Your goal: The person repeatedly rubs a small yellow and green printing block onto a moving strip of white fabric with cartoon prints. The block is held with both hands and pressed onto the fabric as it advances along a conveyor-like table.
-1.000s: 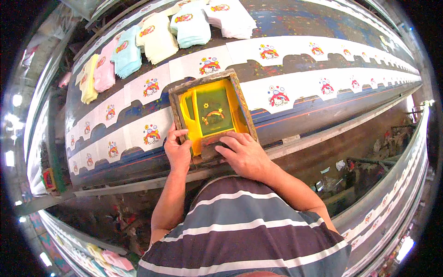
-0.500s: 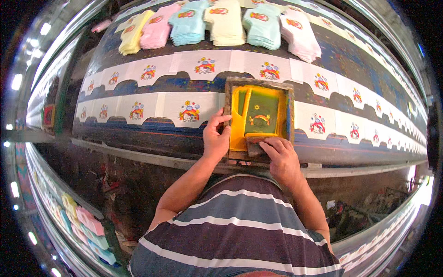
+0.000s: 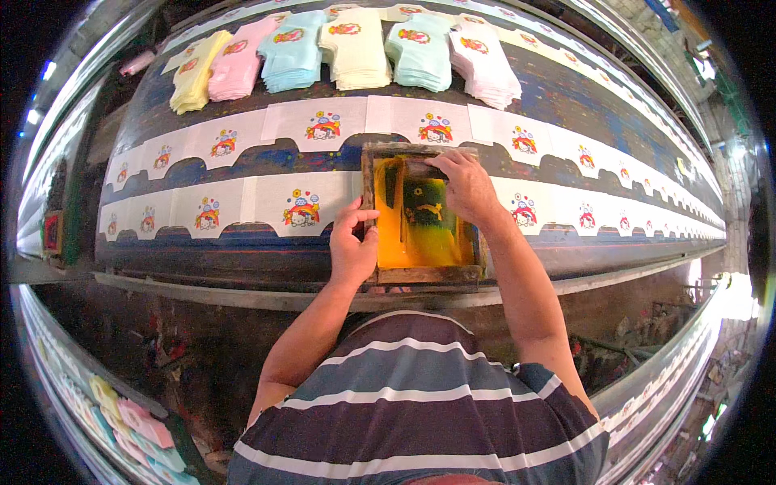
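Observation:
A wooden screen-printing frame (image 3: pixel 424 276) lies over the near row of white fabric pieces, its mesh smeared with yellow ink (image 3: pixel 392 242). My left hand (image 3: pixel 353 246) grips the frame's left side, thumb and fingers on the wood. At the frame's far end, my right hand (image 3: pixel 469 190) holds a dark squeegee (image 3: pixel 418 168), partly hidden under the fingers. A small printed motif shows through the mesh. Beside the frame, a white fabric piece (image 3: pixel 271 192) carries a colourful rainbow cartoon print, and another printed piece (image 3: pixel 550 202) lies to the right.
A long dark table (image 3: pixel 242 260) curves across the view, with a second row of printed white pieces (image 3: pixel 283 121) beyond. Stacks of yellow, pink, blue and cream cut fabric (image 3: pixel 356 52) stand at the back. Behind me on the left, another table bears coloured stacks (image 3: pixel 137 424).
My right hand has moved the squeegee from the near end of the frame to the far end. My left hand stays on the frame's side. The whole view has shifted slightly.

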`<state>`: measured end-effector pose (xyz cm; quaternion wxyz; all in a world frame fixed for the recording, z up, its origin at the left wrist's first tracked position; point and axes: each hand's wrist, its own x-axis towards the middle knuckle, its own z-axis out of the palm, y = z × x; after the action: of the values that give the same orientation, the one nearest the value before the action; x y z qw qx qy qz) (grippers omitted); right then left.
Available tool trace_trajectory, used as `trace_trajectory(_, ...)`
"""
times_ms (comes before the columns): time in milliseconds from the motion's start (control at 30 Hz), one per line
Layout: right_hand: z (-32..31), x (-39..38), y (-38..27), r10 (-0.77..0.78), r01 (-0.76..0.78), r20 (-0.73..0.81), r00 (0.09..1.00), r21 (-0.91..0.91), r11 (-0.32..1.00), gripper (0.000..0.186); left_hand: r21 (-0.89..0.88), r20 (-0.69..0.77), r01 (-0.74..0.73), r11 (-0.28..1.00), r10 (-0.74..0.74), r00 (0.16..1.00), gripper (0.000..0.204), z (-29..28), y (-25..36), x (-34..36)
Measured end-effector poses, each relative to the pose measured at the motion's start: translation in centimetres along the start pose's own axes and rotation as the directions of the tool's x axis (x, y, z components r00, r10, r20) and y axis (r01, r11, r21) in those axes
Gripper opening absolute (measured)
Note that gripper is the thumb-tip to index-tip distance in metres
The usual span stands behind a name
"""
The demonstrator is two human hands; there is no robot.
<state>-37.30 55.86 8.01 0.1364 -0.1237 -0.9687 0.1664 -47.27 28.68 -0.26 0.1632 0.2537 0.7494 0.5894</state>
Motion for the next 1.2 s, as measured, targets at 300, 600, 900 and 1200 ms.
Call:
trace_trajectory(300,0.4,-7.4,-3.9,-0.078,0.079,0.067,0.995,-0.015,0.997,0.055,0.084,0.005,-0.041,0.996,0.041,0.999,0.031,-0.3,0.2,-0.1)
trace_trajectory(600,-1.0,-13.3,-8.7,-0.034,0.022,0.119,0.992,0.095,0.995,0.058,0.025,0.015,-0.035,0.999,0.035,0.999,0.047,-0.2,0.2,-0.3)
trace_trajectory(900,-2.2,-16.7,-7.2,0.063,-0.023,-0.183,0.981,0.211,0.977,0.047,0.199,-0.012,-0.068,0.978,0.072,0.997,0.046,0.6,1.0,-0.8)
trace_trajectory(1200,-4.6,-23.3,0.0,0.467,-0.3,-0.266,0.843,0.486,0.821,0.04,0.13,-0.058,-0.133,0.983,0.141,0.988,0.035,7.8,4.4,-1.8)
